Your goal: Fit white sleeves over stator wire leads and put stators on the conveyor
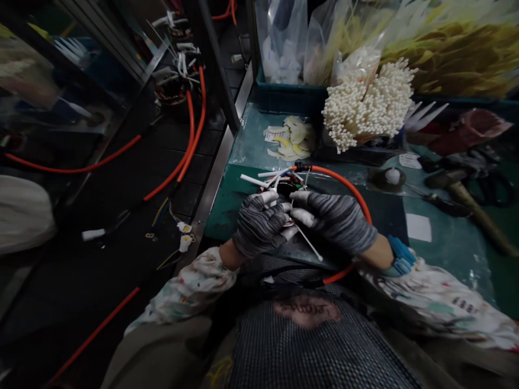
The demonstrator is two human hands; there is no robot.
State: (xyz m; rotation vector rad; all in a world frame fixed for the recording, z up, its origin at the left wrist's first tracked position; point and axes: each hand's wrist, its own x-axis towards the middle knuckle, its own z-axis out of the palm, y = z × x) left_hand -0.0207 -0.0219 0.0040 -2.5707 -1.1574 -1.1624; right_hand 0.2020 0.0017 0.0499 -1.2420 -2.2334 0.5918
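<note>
A ring-shaped motor stator with copper windings lies on the bench, several white-sleeved leads sticking out at its far left side. My left hand, in a grey striped glove with white fingertips, is closed on the stator's near left rim. From the right, my right hand, gloved alike, pinches at the near rim with thumb and finger. A thin white cable tie with a small knobbed end slants down from between the fingertips. An orange cable leaves the stator's far side and curves behind my right hand.
A bundle of white cable ties stands beyond the stator, near yellow cut pieces. Teal bins line the back. A hammer and scissors lie right. More stators with orange cables sit left, past the bench's metal edge.
</note>
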